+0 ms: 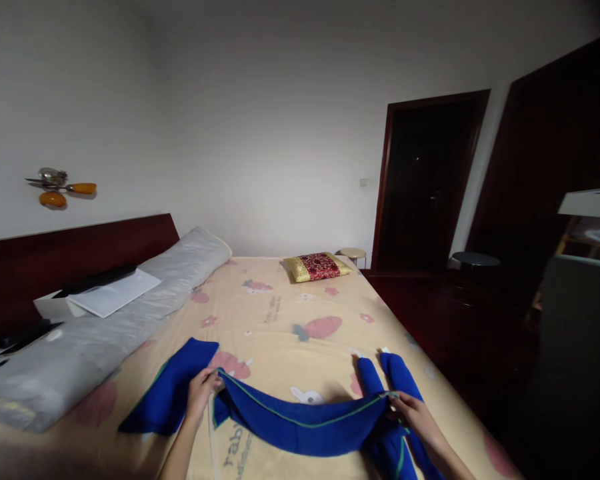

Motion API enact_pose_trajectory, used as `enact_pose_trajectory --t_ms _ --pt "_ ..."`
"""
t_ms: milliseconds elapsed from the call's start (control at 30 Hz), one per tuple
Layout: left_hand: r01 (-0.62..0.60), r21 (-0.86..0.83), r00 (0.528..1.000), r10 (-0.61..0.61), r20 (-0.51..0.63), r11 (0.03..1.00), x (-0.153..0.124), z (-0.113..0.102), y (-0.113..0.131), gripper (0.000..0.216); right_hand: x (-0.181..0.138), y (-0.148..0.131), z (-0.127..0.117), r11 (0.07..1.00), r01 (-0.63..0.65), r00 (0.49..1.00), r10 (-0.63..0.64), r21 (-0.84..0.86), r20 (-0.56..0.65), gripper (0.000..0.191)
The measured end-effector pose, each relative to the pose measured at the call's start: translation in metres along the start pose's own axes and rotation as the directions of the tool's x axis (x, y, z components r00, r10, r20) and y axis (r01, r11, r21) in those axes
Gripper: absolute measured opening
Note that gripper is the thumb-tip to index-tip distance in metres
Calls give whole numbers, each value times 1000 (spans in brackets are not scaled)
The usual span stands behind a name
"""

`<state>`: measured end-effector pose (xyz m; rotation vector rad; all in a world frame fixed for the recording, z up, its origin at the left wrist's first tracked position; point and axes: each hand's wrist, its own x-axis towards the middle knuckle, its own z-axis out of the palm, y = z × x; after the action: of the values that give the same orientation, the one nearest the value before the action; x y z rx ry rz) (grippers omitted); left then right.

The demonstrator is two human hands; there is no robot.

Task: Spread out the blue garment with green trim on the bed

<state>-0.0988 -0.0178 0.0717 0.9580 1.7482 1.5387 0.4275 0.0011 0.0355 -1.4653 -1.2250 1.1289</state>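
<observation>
A blue garment (300, 417) with thin green piping lies across the near end of a bed (280, 320) covered by a yellow cartoon-print sheet. My left hand (203, 390) pinches the garment's upper edge at its left side, next to a flat blue panel (173, 387). My right hand (415, 413) grips the same edge at the right, beside two blue sleeve- or leg-like tubes (385, 377). The edge sags between the two hands.
A long grey bolster (130, 313) runs along the bed's left side, with white papers (115, 293) on it. A gold and red cushion (317, 267) sits at the far end. A dark door (425, 180), stools and dark furniture stand to the right.
</observation>
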Motion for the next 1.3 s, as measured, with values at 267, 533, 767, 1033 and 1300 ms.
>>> enact_pose_trajectory --t_ms 267,533,767,1033,1300 --pt "-3 11 1000 3 11 1000 1 0 -4 50 2 5 5 1000 -22 1000 22 0 -1 34" --pt "-10 16 1000 10 29 1000 4 -1 -10 49 -1 2 6 1000 -30 1000 30 2 -5 34" --pt "-13 8 1000 13 28 1000 4 0 -11 47 -7 -5 8 1000 -19 999 19 -7 -30 33" --pt "-11 -9 999 11 33 1000 2 0 -9 44 -9 -7 10 1000 -30 999 30 -6 -23 32" --pt "-1 -18 1000 1 30 1000 0 1 -7 41 -11 -6 12 1000 -23 999 23 3 -23 32"
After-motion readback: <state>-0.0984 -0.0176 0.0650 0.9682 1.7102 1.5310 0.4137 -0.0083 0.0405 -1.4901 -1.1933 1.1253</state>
